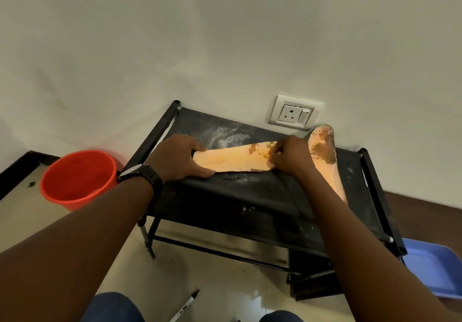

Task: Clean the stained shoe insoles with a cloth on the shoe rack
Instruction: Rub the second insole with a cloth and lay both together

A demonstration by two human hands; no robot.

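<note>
The black metal-framed shoe rack [250, 209] with a dark fabric top shelf stands against the wall; its shelf surface carries white powdery smears. A stained orange foam insole [235, 159] lies flat across the rear half of the rack's top shelf, heel end toward the rack's left side, brown-stained toe end toward its right. The left hand [178, 157] grips the heel end, thumb along the near edge and fingers over the far edge, with the palm resting on the shelf. The right hand [291, 157] sits on the stained toe end with fingers curled and pinching the insole; whether a cloth is under those fingers cannot be told. The insole thus spans the gap between the two hands. A second orange foam insole [322, 146], heavily stained brown at its toe, lies along the rack's right side, toe toward the wall, partly hidden behind the right forearm. A black wristwatch [140, 174] is on the left wrist. A round orange plastic bucket [77, 179] stands on the floor left of the rack. A blue plastic tray [432, 269] lies right of the rack. A white wall socket [295, 114] is mounted just above the rack's rear edge. A white marker pen [185, 305] lies on the floor in front of the rack.
</note>
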